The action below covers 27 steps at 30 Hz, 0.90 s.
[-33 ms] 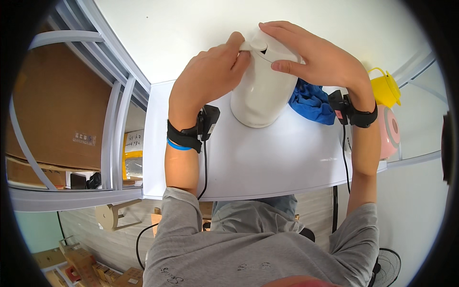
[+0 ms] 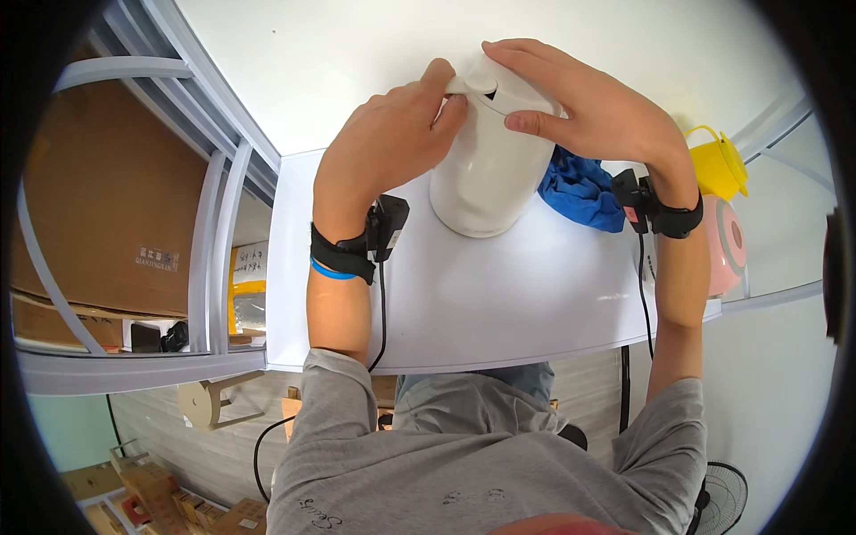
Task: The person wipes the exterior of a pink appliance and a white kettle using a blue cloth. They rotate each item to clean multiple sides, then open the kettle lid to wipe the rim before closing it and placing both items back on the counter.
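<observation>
A white, rounded container (image 2: 486, 169) with a lid stands on the white table in front of me, leaning slightly; its exact kind is unclear. My left hand (image 2: 392, 134) pinches a small white tab at the left of the lid between thumb and fingers. The lid (image 2: 526, 87) has a round white piece (image 2: 480, 82) near the tab, and a small dark gap shows beside it. My right hand (image 2: 584, 102) wraps over the lid from the right, thumb on its near side and fingers across the far side. Next to the container lies a crumpled blue cloth (image 2: 581, 192).
The white table (image 2: 499, 312) has a yellow lidded cup (image 2: 720, 168) and a pink round object (image 2: 727, 245) on the right. Left of it stands a metal-framed shelf with a large cardboard box (image 2: 116, 196). Cables hang from bands at both wrists. A fan (image 2: 724, 495) stands lower right.
</observation>
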Each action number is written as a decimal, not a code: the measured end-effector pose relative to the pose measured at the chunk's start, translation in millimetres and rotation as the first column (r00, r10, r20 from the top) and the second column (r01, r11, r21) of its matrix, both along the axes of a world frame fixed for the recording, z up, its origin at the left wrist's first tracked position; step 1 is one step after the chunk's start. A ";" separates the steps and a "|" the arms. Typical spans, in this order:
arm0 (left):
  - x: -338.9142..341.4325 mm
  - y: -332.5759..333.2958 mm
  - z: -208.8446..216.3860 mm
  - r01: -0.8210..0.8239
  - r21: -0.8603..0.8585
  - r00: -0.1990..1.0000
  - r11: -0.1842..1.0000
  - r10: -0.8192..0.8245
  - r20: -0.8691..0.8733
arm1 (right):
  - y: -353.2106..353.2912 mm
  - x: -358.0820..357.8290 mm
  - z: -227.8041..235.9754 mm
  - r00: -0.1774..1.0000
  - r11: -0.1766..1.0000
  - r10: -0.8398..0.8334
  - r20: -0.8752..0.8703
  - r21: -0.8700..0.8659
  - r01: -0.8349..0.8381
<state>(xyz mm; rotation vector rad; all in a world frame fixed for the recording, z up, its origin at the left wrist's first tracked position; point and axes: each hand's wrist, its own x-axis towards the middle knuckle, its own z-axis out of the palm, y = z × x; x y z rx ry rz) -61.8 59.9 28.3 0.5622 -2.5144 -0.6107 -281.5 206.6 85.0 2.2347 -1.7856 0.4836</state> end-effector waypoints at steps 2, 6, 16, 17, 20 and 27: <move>1.0 2.2 0.7 0.002 -0.014 1.000 1.000 -0.002 -0.015 | 1.0 -5.3 -3.5 1.000 1.000 -0.024 0.010 -0.002 0.024; 0.5 3.5 -0.9 -0.016 -0.006 1.000 1.000 0.016 -0.009 | 4.6 21.8 9.1 0.969 0.968 -0.245 0.024 0.068 0.242; 0.7 3.7 0.8 -0.017 0.003 1.000 1.000 0.017 -0.001 | 9.0 36.3 -2.9 0.957 0.957 -0.289 0.036 0.008 0.288; 0.9 3.7 1.7 -0.018 0.008 1.000 1.000 0.018 0.007 | 9.9 34.7 -3.9 0.961 0.961 -0.275 0.028 0.014 0.275; 0.0 0.6 -3.0 -0.009 -0.029 1.000 1.000 0.009 -0.023 | 14.0 22.5 -9.9 0.976 0.976 -0.218 -0.001 0.013 0.218; -0.4 -1.0 -7.6 -0.016 -0.137 0.999 0.990 0.009 -0.051 | 18.3 9.3 -12.2 0.988 0.985 -0.141 0.071 0.107 0.133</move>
